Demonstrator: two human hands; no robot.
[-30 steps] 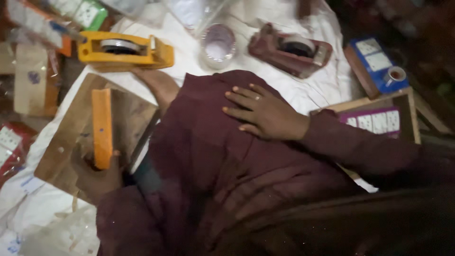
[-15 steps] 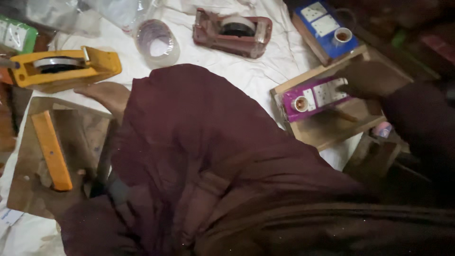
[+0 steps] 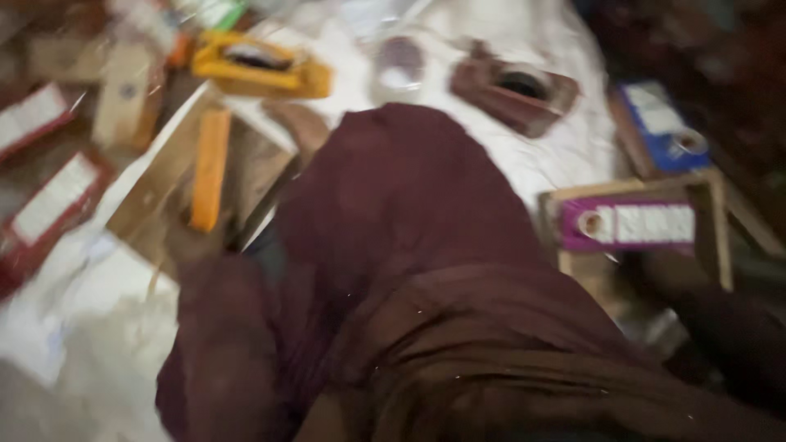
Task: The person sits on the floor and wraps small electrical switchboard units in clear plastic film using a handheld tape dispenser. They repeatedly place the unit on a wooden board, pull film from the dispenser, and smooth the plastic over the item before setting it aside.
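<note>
maroon cloth [image 3: 409, 245] | view now blurred | right hand [image 3: 663, 274] lower by purple packet [image 3: 626, 223]

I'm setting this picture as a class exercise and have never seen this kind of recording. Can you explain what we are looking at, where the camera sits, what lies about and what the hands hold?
There is no machine here. A person wears a camera on the head, so the one blurred picture looks down over their own body. The big dark shape is maroon cloth draped over the person. On the white sheet lie a yellow tape dispenser, a brown tape dispenser, a roll of clear tape, an orange bar on a wooden board, a blue box and a purple pack in a wooden tray. The left arm goes under the cloth, so that hand is hidden. The right hand is not clear either, so neither grip can be judged.
</note>
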